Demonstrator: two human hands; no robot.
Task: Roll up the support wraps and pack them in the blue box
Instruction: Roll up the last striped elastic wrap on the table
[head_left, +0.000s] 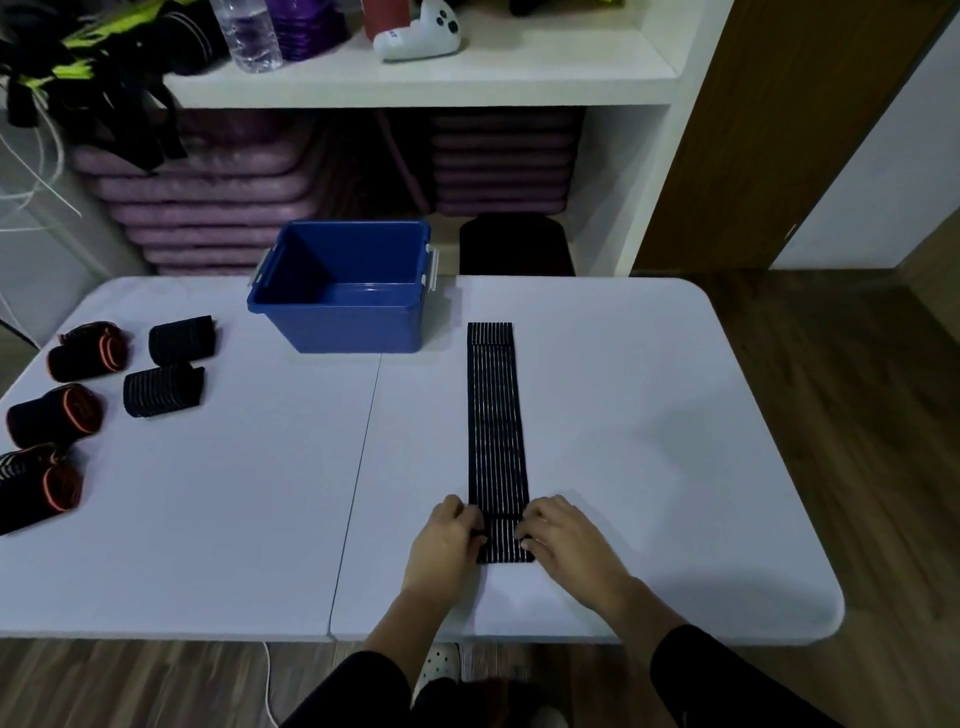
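— Currently, what do the hands hold?
— Left hand (447, 540) and right hand (566, 540), fingers curled, pinch the near end of one support wrap (496, 415). It lies flat, running toward the far edge of the table (208, 519). Rolling looks barely begun.
— Remaining?
— Five rolled wraps (182, 338) wait unpacked at the left edge. The blue box (353, 327), at the far edge, shows nothing inside. Open tabletop flanks the wrap on both sides.
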